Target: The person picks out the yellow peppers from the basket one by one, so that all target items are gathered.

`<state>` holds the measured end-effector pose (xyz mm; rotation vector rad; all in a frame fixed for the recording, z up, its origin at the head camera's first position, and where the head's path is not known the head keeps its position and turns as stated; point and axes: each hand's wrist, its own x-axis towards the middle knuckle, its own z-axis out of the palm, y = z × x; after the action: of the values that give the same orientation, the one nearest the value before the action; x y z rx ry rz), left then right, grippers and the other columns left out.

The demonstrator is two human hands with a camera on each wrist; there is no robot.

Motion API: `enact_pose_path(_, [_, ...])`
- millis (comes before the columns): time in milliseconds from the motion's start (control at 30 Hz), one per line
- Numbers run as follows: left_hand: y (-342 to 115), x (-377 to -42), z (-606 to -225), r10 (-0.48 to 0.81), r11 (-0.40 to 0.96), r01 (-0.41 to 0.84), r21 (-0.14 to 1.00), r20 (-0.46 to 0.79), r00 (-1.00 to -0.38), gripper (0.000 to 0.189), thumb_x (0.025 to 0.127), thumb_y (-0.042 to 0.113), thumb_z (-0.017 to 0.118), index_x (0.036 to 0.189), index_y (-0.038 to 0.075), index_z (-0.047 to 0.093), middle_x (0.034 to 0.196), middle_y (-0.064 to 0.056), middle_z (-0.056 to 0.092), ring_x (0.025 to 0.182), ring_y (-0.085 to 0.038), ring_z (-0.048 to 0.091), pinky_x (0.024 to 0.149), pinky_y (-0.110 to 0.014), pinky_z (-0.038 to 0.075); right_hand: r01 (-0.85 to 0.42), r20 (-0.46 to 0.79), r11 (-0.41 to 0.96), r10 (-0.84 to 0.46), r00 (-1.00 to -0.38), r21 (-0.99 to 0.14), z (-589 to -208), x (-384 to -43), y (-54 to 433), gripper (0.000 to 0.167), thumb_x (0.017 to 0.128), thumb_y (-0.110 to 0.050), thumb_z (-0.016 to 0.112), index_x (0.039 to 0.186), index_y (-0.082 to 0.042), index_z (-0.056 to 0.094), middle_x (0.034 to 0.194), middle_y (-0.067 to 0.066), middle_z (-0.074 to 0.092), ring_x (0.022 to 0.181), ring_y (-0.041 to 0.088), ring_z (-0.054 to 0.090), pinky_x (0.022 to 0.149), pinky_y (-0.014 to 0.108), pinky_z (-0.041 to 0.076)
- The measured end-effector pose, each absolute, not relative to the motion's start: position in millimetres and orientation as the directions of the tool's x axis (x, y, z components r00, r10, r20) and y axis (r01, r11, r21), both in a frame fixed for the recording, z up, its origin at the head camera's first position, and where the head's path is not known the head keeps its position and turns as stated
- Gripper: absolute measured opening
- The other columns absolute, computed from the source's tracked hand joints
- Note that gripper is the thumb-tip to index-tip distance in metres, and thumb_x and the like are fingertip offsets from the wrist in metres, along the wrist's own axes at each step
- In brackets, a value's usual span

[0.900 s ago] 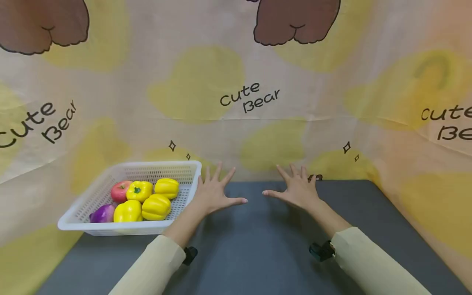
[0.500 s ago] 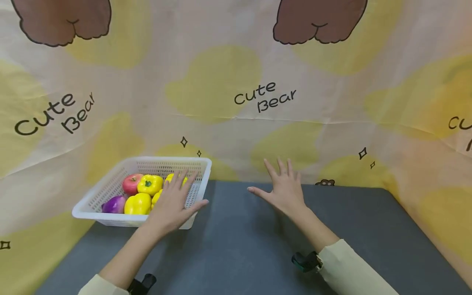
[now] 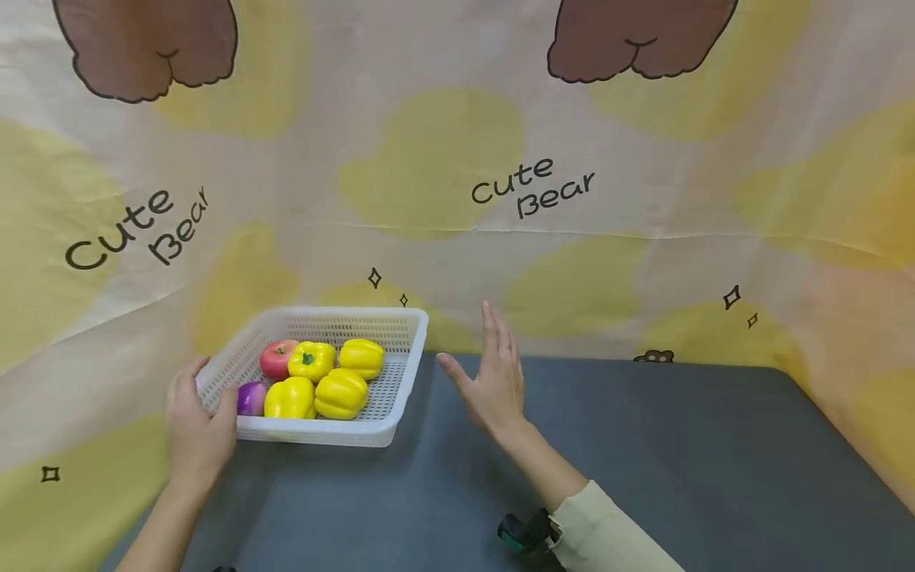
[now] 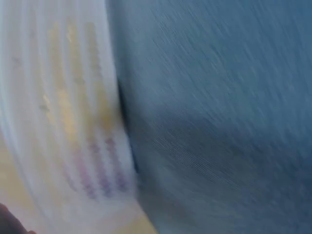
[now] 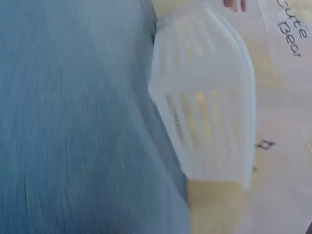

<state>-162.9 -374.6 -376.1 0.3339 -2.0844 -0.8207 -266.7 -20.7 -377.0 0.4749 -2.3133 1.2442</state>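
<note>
A white plastic basket (image 3: 314, 431) sits on the dark grey table at the left of the head view. It holds a red apple (image 3: 277, 360), a purple eggplant (image 3: 251, 399) and several yellow bell peppers (image 3: 341, 394). My left hand (image 3: 202, 437) is at the basket's near left corner, covering it, thumb apart from the fingers; whether it touches the rim is unclear. Beyond the basket's right end, my right hand (image 3: 495, 389) is raised over the table, fingers straight and thumb spread, holding nothing. Both wrist views show the basket's slotted side (image 4: 73, 97), blurred in the left one.
The grey table (image 3: 643, 461) stretches to the right of the basket. A printed cloth (image 3: 443, 270) with bear drawings and lettering hangs behind it. A dark wrist device (image 3: 527, 532) sits at my right sleeve.
My left hand has moved left across the front of the basket to its left corner. The right hand has shifted left and turned towards the basket's right end. The view has swung slightly left.
</note>
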Motion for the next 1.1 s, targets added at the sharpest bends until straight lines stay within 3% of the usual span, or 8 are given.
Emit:
enact_pose_path(100, [-390.7,-164.0,-385.2,-0.600,0.689,0.007,0.725,0.576,-0.556,0.055,0.091,0.009,0.056,0.145,0.000,0.048,0.146,-0.027,0.047,0.132,-0.045,0.042,0.116,-0.058,0.031,-0.490,0.530,0.484,-0.062,-0.846,-0.725,-384.1,-265.0,-39.3,0.099,0.084,-0.081,0.049,0.163,-0.031,0.015,0.167,0.004,0.029,0.152,0.036,0.031,0.113,0.069,0.036])
enact_pose_path(233, [-403.4,-163.0,-394.3,-0.663,0.618,-0.078,0.782,0.465,-0.587,0.067,0.091,0.010,0.058,0.153,-0.001,0.034,0.157,-0.028,0.028,0.144,-0.046,0.027,0.122,-0.059,0.023,-0.451,0.467,0.461,-0.087,-0.880,-0.764,-395.4,-261.6,-62.8,0.093,0.087,-0.056,0.067,0.162,-0.029,0.020,0.166,0.008,0.028,0.149,0.037,0.033,0.111,0.067,0.040])
enact_pose_path(567, [-421.4,-167.0,-406.5,-0.711,0.363,-0.108,0.925,0.201,-0.674,0.087,0.094,0.016,0.055,0.161,0.001,0.003,0.164,-0.031,0.017,0.147,-0.045,0.025,0.130,-0.045,0.015,-0.320,0.244,0.297,-0.268,-0.932,-0.900,-414.5,-248.0,-98.2,0.073,0.091,-0.030,0.060,0.159,-0.027,0.034,0.165,0.012,0.032,0.148,0.040,0.037,0.110,0.067,0.040])
enact_pose_path(633, [-422.6,-167.3,-409.2,-0.713,0.331,-0.098,0.939,0.181,-0.677,0.085,0.094,0.017,0.054,0.162,0.003,0.004,0.166,-0.027,0.015,0.149,-0.041,0.023,0.131,-0.039,0.013,-0.293,0.211,0.275,-0.291,-0.933,-0.916,-416.8,-247.7,-100.0,0.068,0.092,-0.027,0.056,0.157,-0.027,0.038,0.163,0.008,0.039,0.143,0.031,0.046,0.108,0.057,0.045])
enact_pose_path(733, [-422.1,-168.2,-412.7,-0.727,0.309,-0.078,0.948,0.182,-0.662,0.080,0.094,0.015,0.053,0.163,0.008,0.012,0.164,-0.024,0.022,0.145,-0.030,0.033,0.126,-0.025,0.021,-0.275,0.182,0.271,-0.324,-0.928,-0.922,-418.4,-248.0,-99.0,0.065,0.094,-0.027,0.053,0.157,-0.028,0.038,0.152,0.007,0.052,0.103,0.020,0.065,0.082,0.037,0.055])
enact_pose_path(833, [-420.1,-169.9,-414.7,-0.741,0.318,-0.072,0.945,0.201,-0.640,0.075,0.094,0.014,0.054,0.161,0.009,0.021,0.158,-0.022,0.033,0.125,-0.013,0.046,0.108,-0.008,0.033,-0.274,0.173,0.273,-0.342,-0.924,-0.922,-417.9,-249.5,-95.5,0.066,0.094,-0.027,0.052,0.157,-0.030,0.036,0.145,0.011,0.058,0.073,0.014,0.055,0.060,0.026,0.045])
enact_pose_path(933, [-416.9,-172.3,-416.9,-0.746,0.340,-0.073,0.938,0.221,-0.628,0.072,0.093,0.014,0.055,0.159,0.008,0.027,0.151,-0.021,0.039,0.105,0.005,0.044,0.086,0.000,0.034,-0.274,0.172,0.269,-0.347,-0.922,-0.923,-416.8,-250.3,-89.7,0.066,0.093,-0.027,0.052,0.157,-0.029,0.036,0.144,0.014,0.059,0.078,0.013,0.057,0.059,0.023,0.043])
enact_pose_path(1100, [-409.6,-174.5,-419.4,-0.757,0.354,-0.092,0.931,0.227,-0.612,0.070,0.091,0.014,0.058,0.157,0.008,0.033,0.141,-0.014,0.045,0.098,0.008,0.042,0.084,-0.006,0.034,-0.271,0.174,0.256,-0.346,-0.922,-0.928,-416.1,-250.0,-79.5,0.067,0.091,-0.026,0.052,0.157,-0.028,0.037,0.144,0.015,0.059,0.092,0.017,0.060,0.062,0.024,0.045])
